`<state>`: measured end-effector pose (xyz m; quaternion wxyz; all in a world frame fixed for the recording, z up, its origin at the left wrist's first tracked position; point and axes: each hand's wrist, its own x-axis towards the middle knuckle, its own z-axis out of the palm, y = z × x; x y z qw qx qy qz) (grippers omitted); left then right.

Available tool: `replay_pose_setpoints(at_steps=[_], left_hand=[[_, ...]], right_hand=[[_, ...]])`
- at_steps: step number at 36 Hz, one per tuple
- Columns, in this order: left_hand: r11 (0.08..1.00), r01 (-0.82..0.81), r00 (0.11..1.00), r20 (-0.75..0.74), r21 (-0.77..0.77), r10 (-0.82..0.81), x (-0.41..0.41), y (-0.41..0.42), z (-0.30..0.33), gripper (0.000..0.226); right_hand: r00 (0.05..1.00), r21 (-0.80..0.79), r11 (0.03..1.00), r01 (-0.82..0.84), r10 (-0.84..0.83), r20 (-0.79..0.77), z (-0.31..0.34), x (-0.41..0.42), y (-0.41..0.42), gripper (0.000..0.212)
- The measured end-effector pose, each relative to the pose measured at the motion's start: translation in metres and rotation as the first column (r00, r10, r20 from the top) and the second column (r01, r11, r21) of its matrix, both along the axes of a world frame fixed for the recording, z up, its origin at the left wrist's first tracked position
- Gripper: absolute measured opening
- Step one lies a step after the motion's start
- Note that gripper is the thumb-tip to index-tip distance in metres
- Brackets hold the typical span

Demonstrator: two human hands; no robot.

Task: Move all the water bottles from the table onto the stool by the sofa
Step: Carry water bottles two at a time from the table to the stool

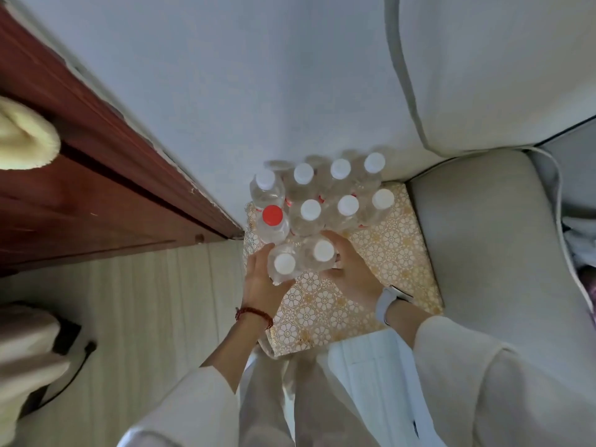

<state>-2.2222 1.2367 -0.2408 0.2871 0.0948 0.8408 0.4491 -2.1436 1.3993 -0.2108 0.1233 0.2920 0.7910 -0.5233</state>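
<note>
From the head camera, the stool [371, 285] stands against the white wall [225, 91], its patterned gold-and-white top butting the sofa [483, 237] along its right edge and nearly reaching the red-brown wooden door frame [96, 172] at its far left corner. Ten upright water bottles crowd the far half of the top: two rows of four (one with a red cap [272, 215], the rest white), the back row touching the wall. In front stand two more. The left hand [261, 285] curls its fingers round the near-left bottle [283, 264], which stands at the stool's left edge; the right hand [350, 269] wraps the near-right bottle [322, 251], fingers clamped on its far side. The near half of the stool top, toward the person's legs, lies bare. Pale wood floor [145, 301] stretches open to the left.
</note>
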Motion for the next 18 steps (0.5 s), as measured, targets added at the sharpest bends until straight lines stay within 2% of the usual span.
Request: replay_pose_setpoints(at_steps=[8, 18], left_hand=[[0.998, -0.07, 0.995, 0.074, 0.012, 0.069, -0.0037, 0.0025, -0.0009, 0.073], [0.998, -0.064, 0.998, 0.008, -0.011, 0.064, -0.0053, 0.0017, -0.0008, 0.07]], right_hand=[[0.994, -0.065, 0.992, 0.112, -0.113, -0.007, -0.004, -0.0002, -0.0013, 0.062], [0.993, -0.104, 0.988, 0.11, -0.113, -0.025, -0.0015, -0.0004, -0.0038, 0.062]])
